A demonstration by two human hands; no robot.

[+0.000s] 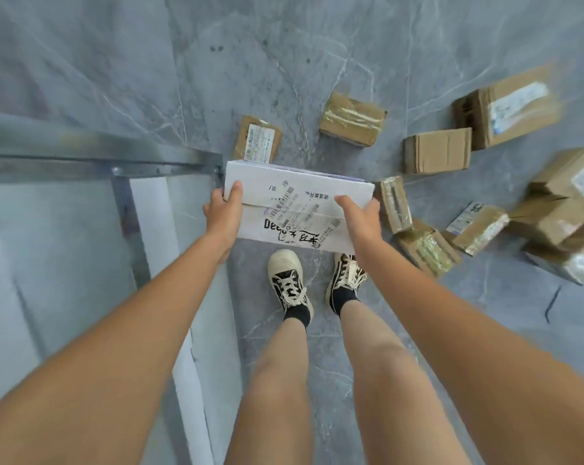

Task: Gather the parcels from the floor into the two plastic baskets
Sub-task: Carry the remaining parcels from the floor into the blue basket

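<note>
Above the floor (284, 62), both hands grip a white parcel (297, 203), possibly taped.

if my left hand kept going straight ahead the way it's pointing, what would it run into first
Most likely the small brown parcel on the floor just beyond the white box that your left hand holds. The metal frame corner sits close beside that line; depth is unclear.
</note>
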